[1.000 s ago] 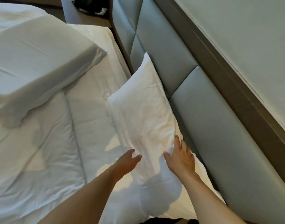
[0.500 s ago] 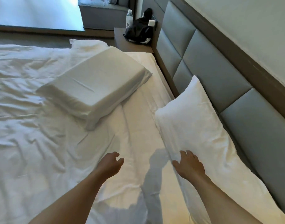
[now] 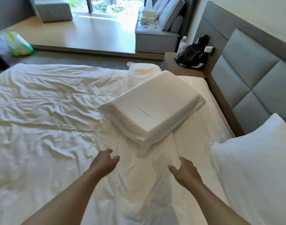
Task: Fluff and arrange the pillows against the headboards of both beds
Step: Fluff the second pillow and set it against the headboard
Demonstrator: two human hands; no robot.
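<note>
Pillows are the business here: the soft pillow leans against the headboard at the right, and both hands have left it within the last second, so that one looks placed. A second ago the right hand lay flat on it and the left hand hovered at its edge; now both hang over the sheet, empty, fingers spread and loosely curled, touching nothing. The view has swung toward the flat pillow, which lies skewed in the middle of the bed, well apart from the headboard. Both hands are near its closest corner, so the likely next step is to take it and set it against the headboard
</note>
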